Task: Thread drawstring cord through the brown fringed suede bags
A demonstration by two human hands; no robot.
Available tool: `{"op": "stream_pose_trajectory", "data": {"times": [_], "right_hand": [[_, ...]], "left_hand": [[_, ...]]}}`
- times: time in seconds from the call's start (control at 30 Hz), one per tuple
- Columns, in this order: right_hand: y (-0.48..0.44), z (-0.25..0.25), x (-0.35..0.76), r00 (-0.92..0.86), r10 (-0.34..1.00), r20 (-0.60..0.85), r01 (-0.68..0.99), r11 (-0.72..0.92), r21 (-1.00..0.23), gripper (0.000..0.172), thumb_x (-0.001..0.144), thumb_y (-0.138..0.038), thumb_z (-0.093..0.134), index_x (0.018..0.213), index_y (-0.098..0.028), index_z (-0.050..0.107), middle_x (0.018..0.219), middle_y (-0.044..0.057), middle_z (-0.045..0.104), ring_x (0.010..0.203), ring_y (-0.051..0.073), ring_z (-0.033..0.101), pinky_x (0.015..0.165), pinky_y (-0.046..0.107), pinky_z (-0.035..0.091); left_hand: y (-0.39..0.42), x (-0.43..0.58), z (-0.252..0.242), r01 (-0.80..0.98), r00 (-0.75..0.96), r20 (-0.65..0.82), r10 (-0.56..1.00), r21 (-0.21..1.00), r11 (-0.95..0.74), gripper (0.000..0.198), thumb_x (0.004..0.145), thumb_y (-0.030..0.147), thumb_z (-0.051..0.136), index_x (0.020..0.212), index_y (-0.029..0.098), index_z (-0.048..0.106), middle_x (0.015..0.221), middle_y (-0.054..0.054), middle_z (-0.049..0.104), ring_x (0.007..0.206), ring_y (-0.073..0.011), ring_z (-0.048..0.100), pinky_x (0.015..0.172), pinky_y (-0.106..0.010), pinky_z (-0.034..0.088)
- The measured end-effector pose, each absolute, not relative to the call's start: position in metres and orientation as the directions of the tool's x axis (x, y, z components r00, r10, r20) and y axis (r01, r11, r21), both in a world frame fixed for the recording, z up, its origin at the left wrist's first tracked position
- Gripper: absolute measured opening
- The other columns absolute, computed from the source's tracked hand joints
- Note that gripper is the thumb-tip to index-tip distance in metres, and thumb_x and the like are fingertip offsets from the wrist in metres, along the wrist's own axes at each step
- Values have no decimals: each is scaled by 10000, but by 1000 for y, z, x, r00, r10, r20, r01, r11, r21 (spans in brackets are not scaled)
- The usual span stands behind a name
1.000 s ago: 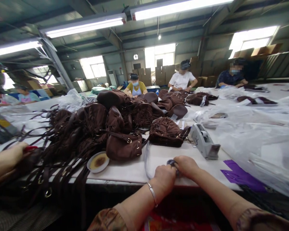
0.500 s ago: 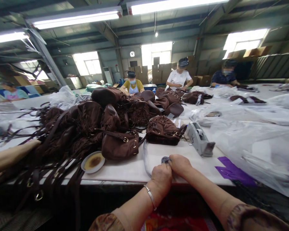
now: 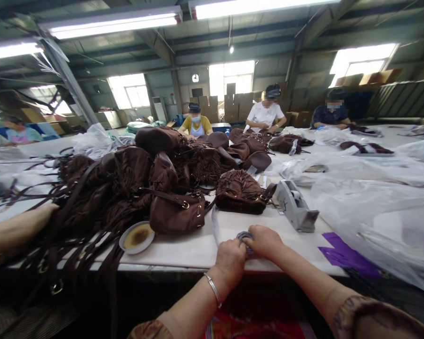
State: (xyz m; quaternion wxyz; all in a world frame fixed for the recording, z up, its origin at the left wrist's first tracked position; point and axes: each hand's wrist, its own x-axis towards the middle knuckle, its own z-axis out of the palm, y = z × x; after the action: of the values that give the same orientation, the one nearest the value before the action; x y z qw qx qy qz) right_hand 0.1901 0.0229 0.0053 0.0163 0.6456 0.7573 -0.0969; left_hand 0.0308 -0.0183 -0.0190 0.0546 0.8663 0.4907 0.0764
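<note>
Just over the table's front edge, my left hand [image 3: 231,259] and my right hand [image 3: 267,241] are closed side by side around a bunched grey-blue cloth [image 3: 245,235]. Only a small twist of it shows between and above my fists; the rest is hidden by my fingers. Beyond my hands lies a brown fringed bag [image 3: 240,192]. To its left is a smooth brown bag [image 3: 178,213] with a strap and metal fittings. A white dish [image 3: 151,242] holding something yellow with a dark brown stain stands left of my hands.
A large pile of brown bags [image 3: 130,174] covers the left and middle. A grey tape dispenser [image 3: 297,207] stands to the right, near a purple piece [image 3: 349,256] and clear plastic bags [image 3: 381,212]. Another person's arm [image 3: 21,230] reaches in from the left. Several people sit across the table.
My left hand has shifted slightly left, opening a small gap from my right, so more of the cloth shows. Both hands stay closed on it.
</note>
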Motion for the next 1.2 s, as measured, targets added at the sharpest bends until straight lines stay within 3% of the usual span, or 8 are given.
{"op": "stream_pose_trajectory", "data": {"times": [0.07, 0.17, 0.33, 0.43, 0.53, 0.73, 1.0, 1.2], "right_hand": [[20, 4, 186, -114, 979, -170, 990, 98, -96, 321, 924, -365, 479, 991, -159, 715, 991, 164, 737, 915, 284, 695, 716, 330, 469], [21, 5, 187, -222, 959, -177, 974, 208, -95, 289, 919, -250, 460, 951, -151, 730, 1001, 167, 739, 946, 281, 694, 761, 330, 469], [32, 13, 195, -471, 862, -185, 881, 451, -142, 248, 916, -329, 533, 939, -197, 742, 1020, 119, 736, 980, 256, 679, 833, 303, 455], [37, 16, 194, -513, 840, -174, 857, 491, -157, 227, 904, -334, 552, 934, -212, 741, 1014, 98, 732, 975, 240, 678, 826, 286, 453], [37, 15, 189, -457, 879, -132, 886, 439, -147, 269, 920, -360, 522, 973, -194, 727, 1044, 115, 719, 978, 250, 676, 814, 301, 464], [30, 8, 175, -123, 979, -165, 986, 102, -132, 355, 932, -382, 474, 999, -136, 721, 1002, 177, 735, 949, 293, 697, 766, 342, 494], [43, 2, 178, -271, 955, -118, 948, 244, -204, 264, 896, -333, 541, 944, -174, 746, 1015, 143, 743, 980, 275, 683, 820, 329, 476], [42, -13, 207, -167, 986, 3, 953, 162, -257, 351, 1012, -366, 389, 986, -201, 699, 1044, 70, 708, 1013, 180, 646, 894, 249, 439]], "left_hand": [[-22, 37, -21, 854, 483, 88, 871, 171, -491, 235, 988, 238, 433, 1038, 188, 657, 947, -102, 686, 872, -239, 657, 774, -344, 509], [-21, 30, -12, 819, 551, 60, 832, 152, -553, 217, 981, 308, 478, 1032, 196, 658, 942, -93, 686, 853, -240, 659, 752, -340, 507], [1, -2, 8, 714, 699, 17, 715, 45, -699, 308, 888, 514, 623, 1086, 284, 674, 903, -66, 677, 865, -257, 649, 776, -367, 493], [11, -8, 6, 703, 710, 8, 704, 43, -710, 290, 892, 515, 621, 1076, 302, 691, 897, -60, 673, 860, -240, 640, 767, -345, 482], [9, 0, -3, 751, 657, 15, 754, 77, -656, 238, 914, 445, 612, 1003, 245, 707, 902, -73, 673, 878, -230, 633, 781, -331, 477], [-4, 16, -14, 865, 484, 67, 872, 116, -489, 255, 930, 430, 592, 1028, 216, 690, 945, -93, 670, 927, -262, 623, 787, -365, 479], [16, -5, -6, 757, 651, 56, 757, 33, -653, 173, 883, 358, 671, 1006, 236, 677, 930, -73, 657, 892, -252, 617, 773, -360, 479], [11, 5, -27, 802, 558, 260, 788, 76, -593, 59, 854, 244, 697, 899, 210, 679, 876, -70, 641, 857, -254, 602, 759, -373, 482]]}}
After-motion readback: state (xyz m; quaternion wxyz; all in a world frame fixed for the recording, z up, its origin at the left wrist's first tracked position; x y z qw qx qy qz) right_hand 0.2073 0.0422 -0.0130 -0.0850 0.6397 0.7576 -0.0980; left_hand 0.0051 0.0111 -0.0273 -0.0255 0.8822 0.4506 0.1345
